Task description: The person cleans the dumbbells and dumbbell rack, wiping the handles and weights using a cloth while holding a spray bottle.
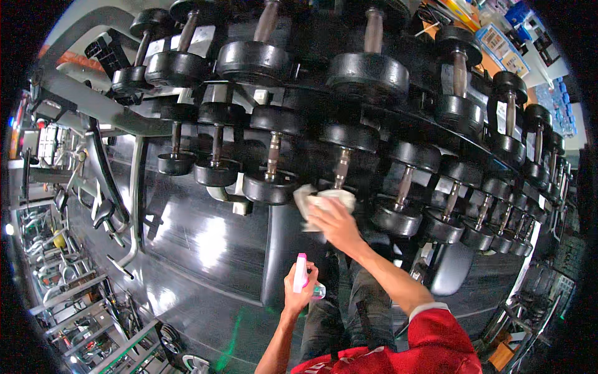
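A pale cloth (306,202) is under my right hand (334,222), pressed over the near head of a black dumbbell with a metal handle (342,168) on the lower row of a rack. The cloth and hand hide most of that head. Lower down, my left hand (300,285) grips a spray bottle (302,271) with a white and pink trigger top, held away from the dumbbells. Just left of the cloth is another black dumbbell (271,187); to the right of my right hand sits a further one (397,217).
Larger dumbbells (369,72) fill the upper row. A grey machine frame (138,196) stands at left, and a padded bench (453,271) lies under the rack at right. Bottles and boxes (502,46) stand beyond the rack, upper right.
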Demonstrator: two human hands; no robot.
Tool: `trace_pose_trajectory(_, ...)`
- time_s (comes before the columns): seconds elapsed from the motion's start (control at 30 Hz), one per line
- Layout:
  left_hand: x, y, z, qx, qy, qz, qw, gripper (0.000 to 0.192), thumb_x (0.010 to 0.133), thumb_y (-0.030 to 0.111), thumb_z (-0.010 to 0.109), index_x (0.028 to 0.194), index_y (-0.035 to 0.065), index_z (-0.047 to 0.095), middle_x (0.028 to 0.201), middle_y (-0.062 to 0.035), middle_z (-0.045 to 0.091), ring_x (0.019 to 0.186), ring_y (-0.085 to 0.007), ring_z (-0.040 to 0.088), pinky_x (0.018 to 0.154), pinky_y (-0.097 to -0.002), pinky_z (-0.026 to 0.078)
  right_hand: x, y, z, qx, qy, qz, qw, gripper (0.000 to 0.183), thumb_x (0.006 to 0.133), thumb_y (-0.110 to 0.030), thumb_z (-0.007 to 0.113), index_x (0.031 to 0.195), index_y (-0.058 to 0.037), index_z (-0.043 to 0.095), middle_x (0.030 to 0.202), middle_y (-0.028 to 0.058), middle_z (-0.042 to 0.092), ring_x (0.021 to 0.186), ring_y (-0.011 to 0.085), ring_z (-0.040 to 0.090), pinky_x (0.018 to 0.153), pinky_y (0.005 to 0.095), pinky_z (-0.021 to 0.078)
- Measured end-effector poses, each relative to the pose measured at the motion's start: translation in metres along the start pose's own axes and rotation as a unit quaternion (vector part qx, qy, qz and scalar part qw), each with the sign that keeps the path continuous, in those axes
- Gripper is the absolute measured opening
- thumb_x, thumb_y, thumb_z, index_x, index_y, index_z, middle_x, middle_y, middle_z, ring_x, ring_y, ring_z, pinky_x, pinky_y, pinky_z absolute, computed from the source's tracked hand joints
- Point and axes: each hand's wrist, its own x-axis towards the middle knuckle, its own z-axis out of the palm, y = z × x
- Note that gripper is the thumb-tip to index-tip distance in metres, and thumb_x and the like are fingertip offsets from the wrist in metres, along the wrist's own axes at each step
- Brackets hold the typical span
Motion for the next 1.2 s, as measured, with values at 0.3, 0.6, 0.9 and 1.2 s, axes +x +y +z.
trace_pose_trajectory(0.3,0.002,0.0,-0.001,-0.005,0.01,-0.026,1.0,0.02,0.083,0.006,0.065,0.1,0.0016,0.055,0.084,-0.006,0.06,0.059,-0.0125,0.061,0.053,-0.0266,0.049,0.055,-0.03,0.087,-0.252,-0.312,0.022,0.916,0.023,0.077,-0.019,0.055,0.09,-0.0107,0.072,0.104,0.0028,0.063,0.118,0.0263,0.044,0.099,0.0376,0.0308)
trace_pose_trajectory(0.6,0.003,-0.011,-0.002,-0.014,-0.016,0.005,1.0,0.015,0.085,0.003,0.061,0.098,0.0004,0.055,0.087,-0.0058,0.06,0.06,-0.0115,0.06,0.053,-0.0266,0.049,-0.073,0.023,0.007,0.01,0.061,0.191,0.98,0.047,0.07,0.001,0.055,0.11,-0.0209,0.063,0.131,0.0073,0.049,0.121,0.0312,0.045,0.103,0.0411,0.0375)
trace_pose_trajectory(0.9,0.0,-0.016,0.001,-0.002,-0.022,0.005,1.0,0.013,0.085,0.002,0.06,0.097,0.0004,0.055,0.081,-0.0051,0.06,0.062,-0.0113,0.06,0.057,-0.0267,0.051,-0.051,0.005,0.055,0.232,0.322,0.522,0.755,0.041,0.086,-0.001,0.048,0.126,0.0066,0.04,0.129,0.0223,0.044,0.121,0.0367,0.041,0.101,0.0381,0.0319)
trace_pose_trajectory(1.2,-0.022,-0.019,0.007,-0.001,-0.013,0.013,1.0,0.013,0.085,0.003,0.06,0.096,-0.0002,0.055,0.086,-0.0067,0.059,0.062,-0.0114,0.06,0.055,-0.0264,0.05,0.032,-0.027,0.05,-0.143,-0.065,0.056,0.986,0.023,0.078,-0.015,0.055,0.097,-0.0087,0.066,0.118,0.007,0.055,0.125,0.0294,0.038,0.108,0.0492,0.0236)
